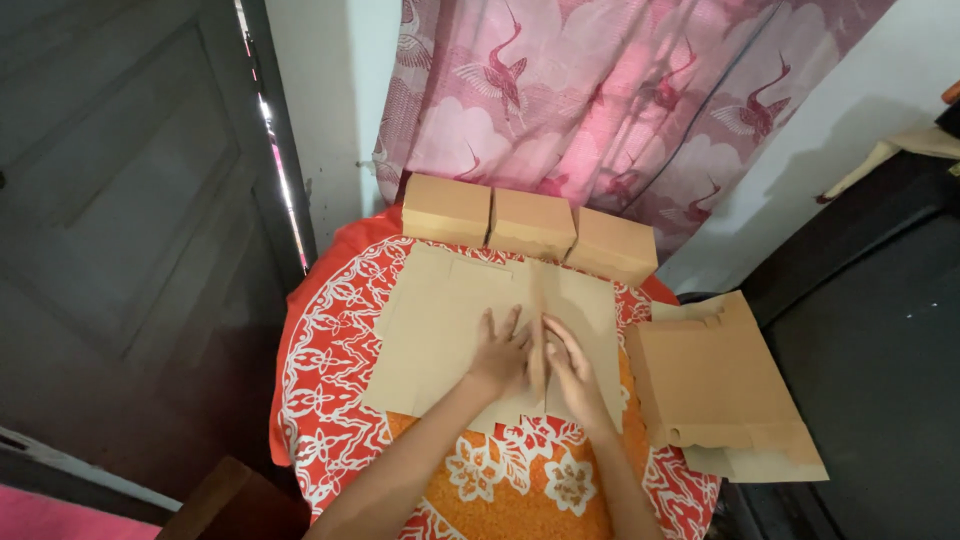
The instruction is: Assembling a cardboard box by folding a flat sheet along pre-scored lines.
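A flat brown cardboard box blank (440, 320) lies spread on a round table covered with an orange-red patterned cloth (330, 400). My left hand (498, 352) presses flat on the blank near its middle, fingers spread. My right hand (572, 368) lies right beside it, fingers together, pressing along a raised fold in the cardboard. Both hands touch the blank and almost touch each other.
Three folded brown boxes (527, 222) stand in a row at the table's far edge, against a pink bird-print curtain (600, 90). A stack of flat blanks (715, 385) overhangs the table's right side. A dark door (130, 220) is at left, a dark surface (870, 360) at right.
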